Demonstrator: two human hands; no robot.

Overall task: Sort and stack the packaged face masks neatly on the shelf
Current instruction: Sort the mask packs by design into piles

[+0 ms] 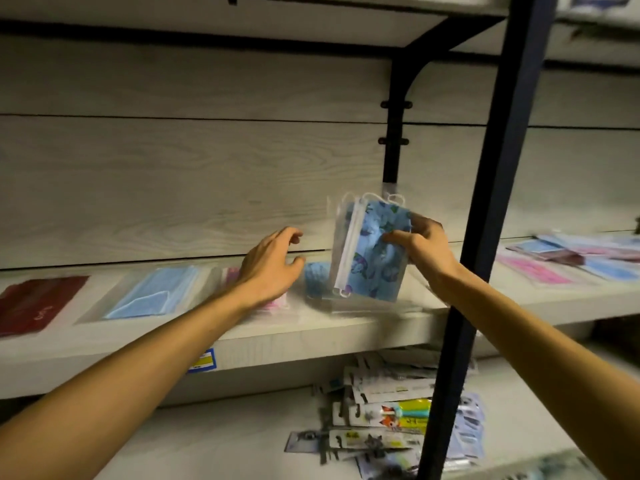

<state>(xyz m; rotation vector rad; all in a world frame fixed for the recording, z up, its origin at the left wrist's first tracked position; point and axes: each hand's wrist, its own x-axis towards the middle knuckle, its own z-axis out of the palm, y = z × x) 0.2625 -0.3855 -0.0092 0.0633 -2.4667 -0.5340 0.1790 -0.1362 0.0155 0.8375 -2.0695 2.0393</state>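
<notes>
The right hand (420, 245) pinches the upright pack of blue butterfly-print masks (372, 249) at its three-o'clock edge above the shelf (311, 332), left hand (268, 263) loose-fingered at nine o'clock; it looks light, floppy and slick, so hold both edges.

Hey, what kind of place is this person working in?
Probably a shop aisle: a price label on the shelf edge, packaged face masks laid out in rows, and carded goods piled on the shelf below.
</notes>
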